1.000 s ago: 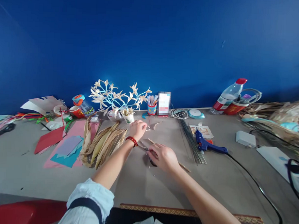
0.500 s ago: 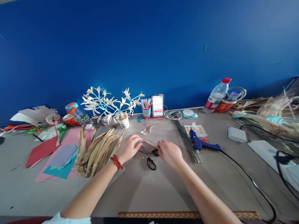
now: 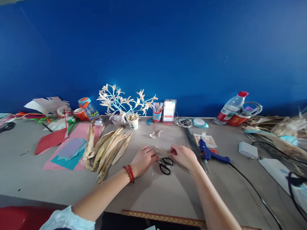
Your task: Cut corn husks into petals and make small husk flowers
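My left hand (image 3: 145, 158) is closed over the blade end of the scissors (image 3: 165, 169), its fingers curled together and hiding the blades. Both black handle loops lie on the table and point to the right. Between finger and thumb, my right hand (image 3: 183, 157) pinches a thin tan strip (image 3: 162, 151), which extends left just above the scissors. The strip's other end lies close to the fingers of my left hand. Left of that hand rests a bunch of dried corn husks (image 3: 109, 150). Small curved husk scraps (image 3: 160, 132) are scattered behind the hands.
Husk flowers (image 3: 128, 100) in cups stand at the back, beside a pen cup (image 3: 157, 116) and a phone (image 3: 169, 111). Right of my hands are wire stems (image 3: 194, 145) and a blue glue gun (image 3: 212, 155) with a trailing cord. Coloured paper (image 3: 73, 155) lies left.
My left hand has come down and closed over the scissors' blades; its fingers were apart before. The handle loops sit closer together. My right hand still pinches the strip. The camera view has shifted.
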`<action>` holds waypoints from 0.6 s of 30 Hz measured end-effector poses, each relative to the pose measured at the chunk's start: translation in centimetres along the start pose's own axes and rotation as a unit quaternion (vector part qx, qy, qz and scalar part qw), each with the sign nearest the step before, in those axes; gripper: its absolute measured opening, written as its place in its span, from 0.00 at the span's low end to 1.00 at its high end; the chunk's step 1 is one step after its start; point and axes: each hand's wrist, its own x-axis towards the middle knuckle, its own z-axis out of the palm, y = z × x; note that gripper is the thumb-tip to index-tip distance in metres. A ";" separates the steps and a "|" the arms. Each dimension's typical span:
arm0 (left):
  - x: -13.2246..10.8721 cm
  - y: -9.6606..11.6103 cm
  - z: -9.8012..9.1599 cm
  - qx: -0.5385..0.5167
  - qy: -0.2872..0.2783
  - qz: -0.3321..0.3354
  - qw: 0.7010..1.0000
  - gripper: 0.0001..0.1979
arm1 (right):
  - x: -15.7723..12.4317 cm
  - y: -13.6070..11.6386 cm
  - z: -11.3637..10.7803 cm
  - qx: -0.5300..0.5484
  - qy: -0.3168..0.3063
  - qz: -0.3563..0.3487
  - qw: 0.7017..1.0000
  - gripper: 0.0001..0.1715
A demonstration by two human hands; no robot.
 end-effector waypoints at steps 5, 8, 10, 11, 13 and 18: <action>1.6 1.4 0.7 0.021 0.009 0.043 0.999 0.08 | 0.3 -0.2 0.4 0.010 0.009 0.001 1.000 0.06; 1.4 1.1 -0.3 0.012 0.026 -0.028 0.999 0.08 | 0.4 -0.2 0.5 0.041 -0.001 -0.047 0.998 0.05; -0.2 -0.1 -1.7 0.018 0.028 -0.121 0.992 0.08 | 0.4 -0.2 0.6 0.039 -0.004 -0.058 0.998 0.03; -1.4 -0.9 -2.4 0.030 0.029 -0.177 0.983 0.08 | 0.4 -0.2 0.7 0.032 -0.002 -0.055 0.998 0.03; -4.2 -2.6 -3.8 0.072 0.035 -0.282 0.956 0.05 | 0.3 -0.2 0.7 0.017 0.005 -0.036 0.999 0.03; -9.0 -5.2 -4.3 0.138 -0.026 -0.342 0.929 0.06 | 0.1 -0.4 0.6 -0.004 0.006 -0.001 1.000 0.03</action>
